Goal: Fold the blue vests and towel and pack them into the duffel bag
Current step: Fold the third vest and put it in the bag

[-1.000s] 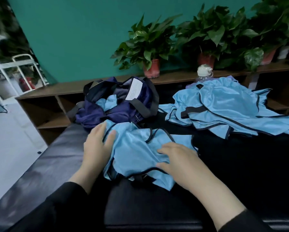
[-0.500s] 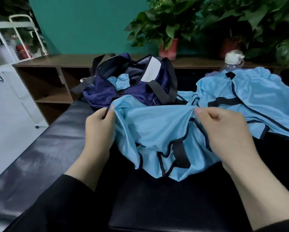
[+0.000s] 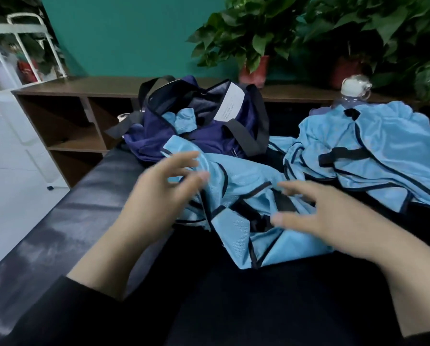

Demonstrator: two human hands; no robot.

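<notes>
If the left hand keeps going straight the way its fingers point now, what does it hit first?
Probably the crumpled blue vest: the left hand points right and slightly away, fingers spread just over its fabric. Motion blur hides whether they already touch.

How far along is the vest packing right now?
Done: one light blue piece already sits in the open duffel bag. In hand: a crumpled vest lies unfolded between the left hand and right hand, neither gripping. Left: the vest pile.

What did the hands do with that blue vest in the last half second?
Both hands let go: the left hand and right hand now hover open over the vest, which has dropped crumpled onto the bench. The bag and vest pile look unchanged.
</notes>
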